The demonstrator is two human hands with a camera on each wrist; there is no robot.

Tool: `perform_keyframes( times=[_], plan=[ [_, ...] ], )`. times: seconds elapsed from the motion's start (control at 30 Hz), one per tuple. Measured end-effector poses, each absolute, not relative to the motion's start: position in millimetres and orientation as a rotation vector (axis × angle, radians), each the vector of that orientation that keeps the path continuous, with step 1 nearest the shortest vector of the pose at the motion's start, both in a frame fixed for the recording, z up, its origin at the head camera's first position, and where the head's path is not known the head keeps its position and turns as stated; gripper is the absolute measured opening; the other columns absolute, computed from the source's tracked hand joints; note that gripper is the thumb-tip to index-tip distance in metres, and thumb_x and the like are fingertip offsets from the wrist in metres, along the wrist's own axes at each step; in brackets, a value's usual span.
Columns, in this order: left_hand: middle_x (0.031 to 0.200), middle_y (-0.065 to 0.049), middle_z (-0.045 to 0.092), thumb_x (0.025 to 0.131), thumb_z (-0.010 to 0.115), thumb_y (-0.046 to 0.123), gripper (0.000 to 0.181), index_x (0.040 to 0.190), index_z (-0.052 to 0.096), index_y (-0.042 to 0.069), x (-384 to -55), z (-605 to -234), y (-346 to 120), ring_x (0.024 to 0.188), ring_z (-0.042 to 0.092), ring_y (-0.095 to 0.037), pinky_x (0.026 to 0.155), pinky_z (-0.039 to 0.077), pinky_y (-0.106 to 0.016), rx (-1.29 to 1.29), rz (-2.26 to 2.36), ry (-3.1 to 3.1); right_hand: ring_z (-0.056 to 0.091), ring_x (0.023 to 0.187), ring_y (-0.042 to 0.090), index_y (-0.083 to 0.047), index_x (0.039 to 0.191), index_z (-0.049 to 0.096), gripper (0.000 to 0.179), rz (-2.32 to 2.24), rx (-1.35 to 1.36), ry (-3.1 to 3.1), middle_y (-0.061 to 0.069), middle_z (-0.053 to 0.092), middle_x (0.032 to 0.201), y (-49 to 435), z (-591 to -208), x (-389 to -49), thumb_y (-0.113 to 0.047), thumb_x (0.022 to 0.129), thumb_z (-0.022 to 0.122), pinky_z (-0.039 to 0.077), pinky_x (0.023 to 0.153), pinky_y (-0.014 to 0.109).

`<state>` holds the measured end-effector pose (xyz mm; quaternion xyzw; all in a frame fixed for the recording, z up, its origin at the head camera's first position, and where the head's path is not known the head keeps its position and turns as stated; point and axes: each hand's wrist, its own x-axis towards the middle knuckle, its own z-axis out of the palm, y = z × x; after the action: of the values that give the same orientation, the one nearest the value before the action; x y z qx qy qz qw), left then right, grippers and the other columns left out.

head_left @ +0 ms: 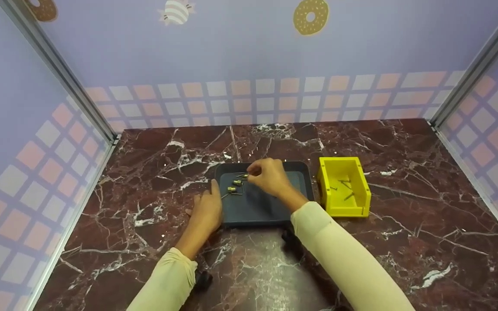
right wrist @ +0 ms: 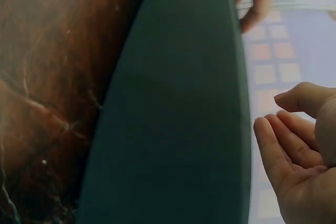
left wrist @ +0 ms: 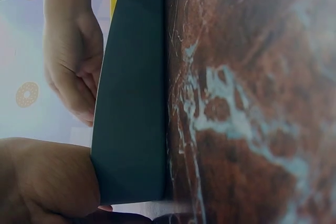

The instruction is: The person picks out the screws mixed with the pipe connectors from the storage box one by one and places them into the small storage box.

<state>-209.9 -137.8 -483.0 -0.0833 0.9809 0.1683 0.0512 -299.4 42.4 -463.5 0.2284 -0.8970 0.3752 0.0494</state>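
Marble table (head_left: pixel 404 142) (dark red): tray (head_left: pixel 262 207), yellow bin (head_left: pixel 344 185).

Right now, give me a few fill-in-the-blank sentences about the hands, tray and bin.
1. The bin is coloured ____.
2. The bin stands to the ____ of the tray.
3. The left hand rests at the tray's ____ edge.
4. The right hand reaches over the ____.

Missing: yellow; right; left; tray

Even, soft overhead light, faint shadows; head view sharp, both wrist views blurred close-up.
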Motion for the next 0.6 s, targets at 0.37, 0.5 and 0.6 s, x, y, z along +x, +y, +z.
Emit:
perform_keyframes(
  times=[0.37,0.5,0.6],
  plan=[
    [0.134,-0.023,0.047,0.084,0.058,0.005,0.08,0.151,0.014,0.01,-210,-481,-139,0.127,0.034,-0.049,0.087,0.021,-0.082,-0.279,0.539,2.981,0.068,0.077,0.016,-0.006,0.09,0.075,0.016,1.006,0.773,-2.845,0.003,0.073,0.083,33,-477,-313,-0.009,0.075,0.069,0.055,0.07,0.03],
    [0.132,-0.023,0.048,0.083,0.059,0.006,0.08,0.15,0.016,0.009,-210,-482,-139,0.125,0.036,-0.049,0.085,0.023,-0.082,-0.269,0.514,3.006,0.068,0.081,0.016,-0.008,0.092,0.074,0.018,0.964,0.774,-2.884,0.003,0.073,0.087,30,-479,-317,-0.01,0.075,0.069,0.055,0.073,0.03],
    [0.131,-0.023,0.049,0.082,0.061,0.006,0.082,0.15,0.016,0.008,-211,-483,-138,0.123,0.037,-0.049,0.084,0.025,-0.082,-0.251,0.496,3.014,0.068,0.083,0.016,-0.009,0.094,0.075,0.02,0.935,0.744,-2.924,0.003,0.073,0.089,28,-481,-319,-0.01,0.075,0.069,0.056,0.074,0.03]
  ],
)
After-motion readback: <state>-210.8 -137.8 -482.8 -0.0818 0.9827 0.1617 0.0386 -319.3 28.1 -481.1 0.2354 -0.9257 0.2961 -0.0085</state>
